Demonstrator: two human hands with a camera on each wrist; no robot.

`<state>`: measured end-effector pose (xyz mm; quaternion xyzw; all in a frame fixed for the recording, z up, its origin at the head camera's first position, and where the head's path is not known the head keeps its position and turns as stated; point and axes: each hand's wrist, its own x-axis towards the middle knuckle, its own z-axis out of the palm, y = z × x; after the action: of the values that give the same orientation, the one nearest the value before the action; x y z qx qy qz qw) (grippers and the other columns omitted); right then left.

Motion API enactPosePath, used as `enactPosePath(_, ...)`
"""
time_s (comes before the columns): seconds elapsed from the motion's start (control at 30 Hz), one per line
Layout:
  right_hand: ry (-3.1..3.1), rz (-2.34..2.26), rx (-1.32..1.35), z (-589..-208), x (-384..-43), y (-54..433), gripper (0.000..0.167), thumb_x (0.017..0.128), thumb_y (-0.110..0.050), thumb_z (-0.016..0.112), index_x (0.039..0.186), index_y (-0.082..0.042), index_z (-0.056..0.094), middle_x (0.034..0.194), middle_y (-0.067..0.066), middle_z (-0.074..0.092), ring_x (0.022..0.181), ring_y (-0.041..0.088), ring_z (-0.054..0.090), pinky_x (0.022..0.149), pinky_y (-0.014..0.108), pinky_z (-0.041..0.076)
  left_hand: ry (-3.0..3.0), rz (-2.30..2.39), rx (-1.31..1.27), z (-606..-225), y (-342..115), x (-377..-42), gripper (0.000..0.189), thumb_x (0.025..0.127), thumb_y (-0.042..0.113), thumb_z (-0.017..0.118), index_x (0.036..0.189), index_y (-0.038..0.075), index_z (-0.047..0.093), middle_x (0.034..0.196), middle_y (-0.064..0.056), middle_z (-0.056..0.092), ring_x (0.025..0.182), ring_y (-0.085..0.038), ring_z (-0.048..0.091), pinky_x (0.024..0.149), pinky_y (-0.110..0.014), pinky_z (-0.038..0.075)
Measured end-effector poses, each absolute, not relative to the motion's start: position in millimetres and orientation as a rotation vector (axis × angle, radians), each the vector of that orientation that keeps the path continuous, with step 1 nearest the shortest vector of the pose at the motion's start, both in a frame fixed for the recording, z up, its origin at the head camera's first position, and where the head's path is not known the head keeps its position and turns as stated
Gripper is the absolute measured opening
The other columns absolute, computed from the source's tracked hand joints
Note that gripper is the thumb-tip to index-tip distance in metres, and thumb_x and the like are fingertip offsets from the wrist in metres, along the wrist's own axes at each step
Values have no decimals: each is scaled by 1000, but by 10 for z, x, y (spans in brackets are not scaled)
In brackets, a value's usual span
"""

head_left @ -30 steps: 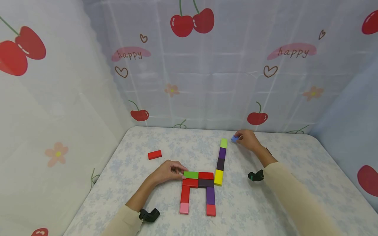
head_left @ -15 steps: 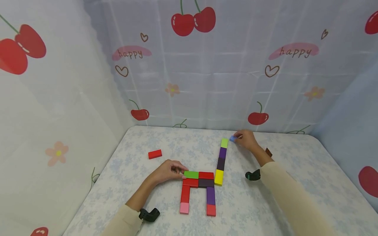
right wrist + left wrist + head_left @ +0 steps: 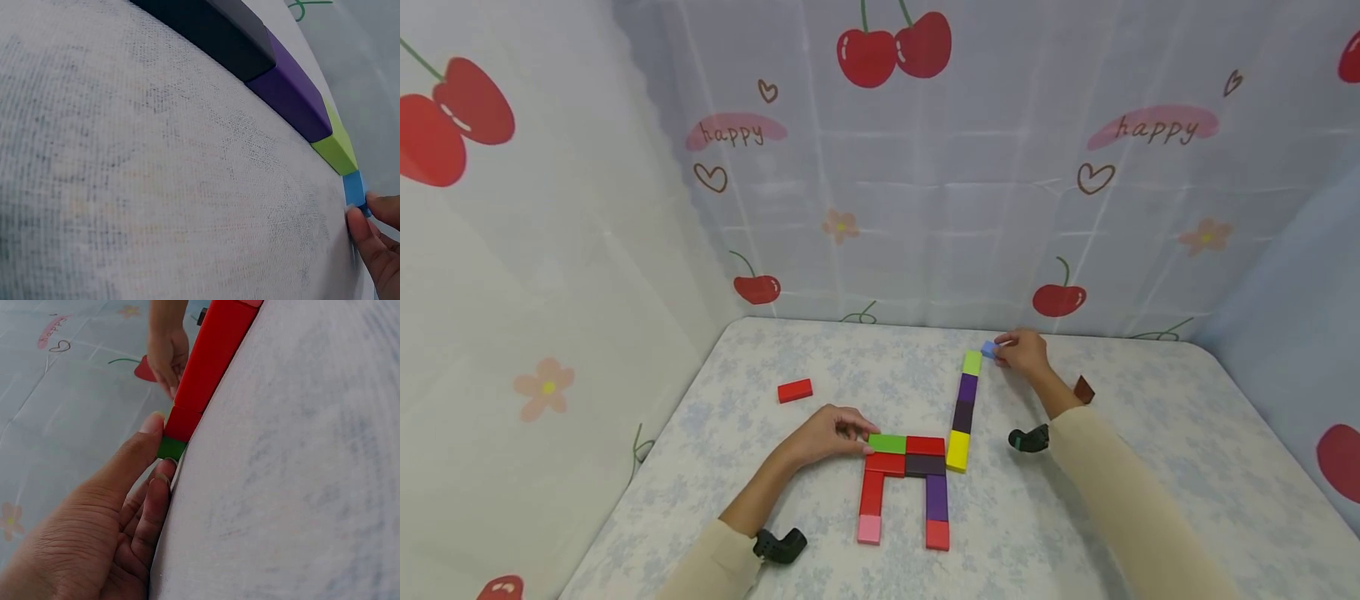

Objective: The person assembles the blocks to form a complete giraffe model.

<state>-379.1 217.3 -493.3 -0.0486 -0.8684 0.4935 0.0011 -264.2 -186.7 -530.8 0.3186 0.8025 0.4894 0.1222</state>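
The right hand [image 3: 1024,352] pinches a small blue block [image 3: 354,188] between thumb and fingertips, right at the light green block [image 3: 972,363] that tops a slanted row. Below it the row runs through a purple block [image 3: 967,387], a black block [image 3: 963,416] and a yellow block [image 3: 957,451]. At the left end of the flat block figure, the left hand [image 3: 827,437] has thumb and fingertips on either side of a green block [image 3: 170,448]. A red block [image 3: 925,446] lies beside the green one, with red [image 3: 885,465] and dark [image 3: 925,466] blocks underneath them.
Two legs extend toward the person, ending in a pink block [image 3: 869,529] and a red block [image 3: 937,534]. A loose red block [image 3: 794,391] lies at the left. A brown piece [image 3: 1083,390] shows beside the right forearm. A cherry-printed curtain [image 3: 910,208] stands behind the table.
The right hand has shifted slightly left with the blue block, closer to the light green block. More of the brown piece shows beside the right forearm. The left hand stays in place.
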Motion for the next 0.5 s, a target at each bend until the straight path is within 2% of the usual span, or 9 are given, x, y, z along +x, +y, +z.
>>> enactPosePath(0.23, -2707, 1561, -184, -4980, -3855, 2123, 28, 97, -8, 69, 119, 8, 69, 99, 21, 72, 66, 12, 67, 66, 30, 59, 2338, 1431, 896, -5308, -1868, -2649, 27, 85, 23, 85, 111, 23, 80, 94, 3, 71, 78, -12, 59, 67, -26, 50)
enactPosePath(0.33, -2704, 1555, -206, -4966, -3869, 2086, 27, 96, -11, 70, 117, 6, 71, 93, 18, 73, 63, 14, 63, 61, 29, 55, 2336, 1434, 908, -5304, -1868, -2649, 27, 85, 22, 85, 111, 21, 80, 94, 2, 71, 78, -12, 59, 67, -26, 50)
enactPosePath(0.5, -2736, 1469, -196, -4932, -3839, 2020, 29, 95, -16, 72, 116, 3, 74, 94, 17, 74, 60, 16, 60, 56, 28, 49, 2332, 1435, 931, -5315, -1868, -2651, 26, 86, 22, 84, 111, 20, 80, 94, 2, 71, 77, -12, 60, 67, -26, 50)
